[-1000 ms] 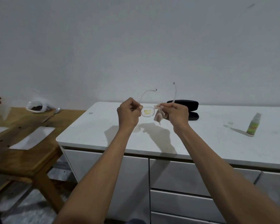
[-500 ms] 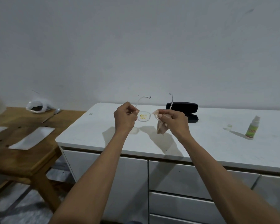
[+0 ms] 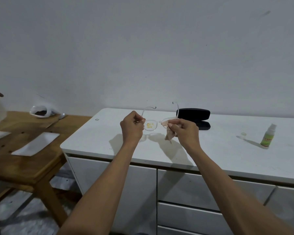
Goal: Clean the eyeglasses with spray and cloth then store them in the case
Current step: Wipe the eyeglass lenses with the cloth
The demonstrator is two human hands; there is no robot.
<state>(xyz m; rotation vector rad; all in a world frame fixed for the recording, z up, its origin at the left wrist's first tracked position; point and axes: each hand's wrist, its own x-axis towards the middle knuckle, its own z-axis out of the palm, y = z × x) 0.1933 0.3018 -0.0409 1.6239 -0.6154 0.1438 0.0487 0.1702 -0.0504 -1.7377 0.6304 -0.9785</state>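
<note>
The glasses [image 3: 153,123] are held in the air above the white cabinet top [image 3: 210,150], between the two hands, with the arms of the frame pointing away toward the wall. A yellow smear is seen on the lens next to the left hand [image 3: 131,127]. If that lens is rubbed too lightly, the smear could be spread across it rather than lifted; if it is pressed too hard, the thin clear frame could be twisted at the bridge or pulled out of the left hand's pinch and dropped onto the top.

The left hand is closed, and the frame's corner is pinched between its thumb and curled fingers. The right hand [image 3: 185,131] is curled round the pinkish cloth [image 3: 169,135], which is bunched over the other lens; whether the lens itself is gripped through the cloth cannot quite be made out. Both forearms are stretched forward at about the same height.

The open black case [image 3: 196,116] lies behind the right hand, and the spray bottle [image 3: 268,135] stands well apart to the right.
</note>
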